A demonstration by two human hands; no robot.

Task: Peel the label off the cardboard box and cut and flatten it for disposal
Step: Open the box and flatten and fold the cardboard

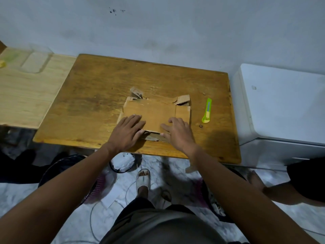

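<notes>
left hand (pixel 127 132): fingers straight, pressing flat on the box's near left part | box (pixel 154 113): flattened, mid-table (pixel 91 103), flaps splayed | right hand (pixel 177 132): fingers spread, pressing its near right part | knife (pixel 207 110): green, just right of box, untouched

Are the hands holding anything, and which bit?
Nothing is held in a grip. The left hand and right hand press flat on the near edge of the flattened brown cardboard box.

Cutter (pixel 207 110) lies right of the cardboard (pixel 154 113) on the table (pixel 91 95).
</notes>
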